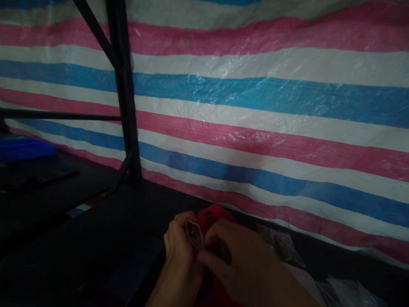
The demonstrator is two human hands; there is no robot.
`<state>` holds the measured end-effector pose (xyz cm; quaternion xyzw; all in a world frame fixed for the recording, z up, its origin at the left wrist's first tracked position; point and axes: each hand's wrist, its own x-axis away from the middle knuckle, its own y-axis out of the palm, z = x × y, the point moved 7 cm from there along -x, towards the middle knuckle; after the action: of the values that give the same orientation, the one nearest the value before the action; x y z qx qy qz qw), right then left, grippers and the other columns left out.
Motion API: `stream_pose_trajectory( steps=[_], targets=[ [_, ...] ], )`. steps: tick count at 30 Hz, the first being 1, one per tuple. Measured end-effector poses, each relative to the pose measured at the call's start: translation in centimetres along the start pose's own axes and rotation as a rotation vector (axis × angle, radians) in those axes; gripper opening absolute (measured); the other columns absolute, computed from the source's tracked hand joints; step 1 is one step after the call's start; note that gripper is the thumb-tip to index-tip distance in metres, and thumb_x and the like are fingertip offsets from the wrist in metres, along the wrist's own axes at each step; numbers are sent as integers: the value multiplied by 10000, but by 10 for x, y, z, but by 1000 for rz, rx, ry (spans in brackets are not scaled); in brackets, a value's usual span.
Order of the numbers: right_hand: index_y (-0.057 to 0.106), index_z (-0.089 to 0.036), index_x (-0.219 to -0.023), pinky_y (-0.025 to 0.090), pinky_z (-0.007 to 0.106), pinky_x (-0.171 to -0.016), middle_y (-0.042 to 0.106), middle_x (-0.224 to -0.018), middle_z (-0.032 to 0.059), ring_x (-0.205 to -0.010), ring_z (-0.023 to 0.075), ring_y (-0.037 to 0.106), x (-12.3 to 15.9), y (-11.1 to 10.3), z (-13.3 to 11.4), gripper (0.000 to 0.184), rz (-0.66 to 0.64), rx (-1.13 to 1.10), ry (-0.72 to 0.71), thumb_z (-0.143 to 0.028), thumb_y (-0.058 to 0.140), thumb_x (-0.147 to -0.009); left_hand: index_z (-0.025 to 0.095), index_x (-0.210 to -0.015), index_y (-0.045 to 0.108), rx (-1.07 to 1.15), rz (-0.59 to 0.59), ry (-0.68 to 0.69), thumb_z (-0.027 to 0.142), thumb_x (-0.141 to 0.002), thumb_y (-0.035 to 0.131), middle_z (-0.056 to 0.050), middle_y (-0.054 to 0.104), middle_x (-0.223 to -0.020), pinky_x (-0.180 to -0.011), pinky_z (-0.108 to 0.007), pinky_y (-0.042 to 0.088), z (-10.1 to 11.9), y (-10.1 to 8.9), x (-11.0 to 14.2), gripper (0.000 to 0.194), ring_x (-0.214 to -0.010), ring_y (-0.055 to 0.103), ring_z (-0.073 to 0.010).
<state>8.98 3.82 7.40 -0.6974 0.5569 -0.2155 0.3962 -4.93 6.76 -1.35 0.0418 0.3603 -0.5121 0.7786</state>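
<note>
My left hand and my right hand meet low in the middle of the view over a dark work surface. Between them sits a red item, soft-looking and partly hidden by the fingers. My left hand pinches a small pale grey piece against the red item. My right hand's fingers curl over the red item from the right and grip it. The light is dim, so details of the grey piece are hard to make out.
A striped pink, blue and white tarp hangs right behind the surface. A black metal frame post stands at left. A blue tray lies far left. Clear plastic bags lie at the lower right.
</note>
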Motion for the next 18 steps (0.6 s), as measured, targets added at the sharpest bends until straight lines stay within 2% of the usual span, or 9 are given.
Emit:
stream_pose_trajectory(
  steps=[3,5,7,9,11,15,16,18],
  targets=[
    [757,-265,-900,446,294,-734,786,-918,-28,-828,174,701,-2,-6,5,92,75,23,0,-203,693,-922,258,-1229,573,-1,-12,-30,334,-827,644,-99,672,-1154,-898,-500,539,10,-3,3,415,-1052,646,-320],
    [784,-274,-947,469,306,-787,804,-974,-16,-883,187,721,-4,-16,10,135,157,0,10,-206,667,-949,280,-1314,556,46,-52,-127,440,-861,668,-102,676,-1218,-931,-520,549,12,-5,1,493,-1151,628,-344],
    [804,-274,-978,481,321,-813,815,-992,2,-907,204,733,-6,-24,16,169,205,-20,45,-212,647,-972,308,-1381,540,155,-144,-239,497,-838,724,-96,682,-1281,-964,-520,569,10,-3,-2,603,-1225,633,-349],
    [817,-267,-980,490,324,-796,820,-971,14,-886,212,741,-8,-28,18,194,217,-36,81,-205,632,-981,330,-1418,539,275,-257,-304,476,-850,724,-85,696,-1313,-1004,-507,578,8,3,-3,616,-1234,668,-325],
    [822,-265,-1004,500,319,-789,824,-975,18,-881,210,749,-8,-28,17,216,231,-58,92,-186,622,-983,352,-1437,554,304,-320,-287,435,-885,694,-71,707,-1339,-1065,-516,558,8,6,-2,576,-1248,678,-306],
    [815,-256,-1020,512,324,-784,823,-986,24,-883,211,756,-7,-29,16,220,249,-76,103,-198,605,-989,429,-1453,577,252,-339,-131,412,-918,701,-10,666,-1474,-1203,-555,456,17,2,0,549,-1390,592,-298],
    [812,-252,-1009,515,324,-778,821,-982,26,-877,212,755,-6,-31,17,210,264,-82,111,-212,608,-990,447,-1458,573,306,-351,-145,428,-937,691,10,650,-1506,-1220,-533,449,18,2,1,535,-1414,581,-283],
    [807,-246,-981,522,316,-767,818,-972,27,-860,205,754,-4,-34,17,192,287,-126,122,-226,616,-987,454,-1463,573,495,-392,-263,491,-970,657,26,645,-1527,-1200,-453,493,18,4,3,501,-1416,599,-250]
  ],
)
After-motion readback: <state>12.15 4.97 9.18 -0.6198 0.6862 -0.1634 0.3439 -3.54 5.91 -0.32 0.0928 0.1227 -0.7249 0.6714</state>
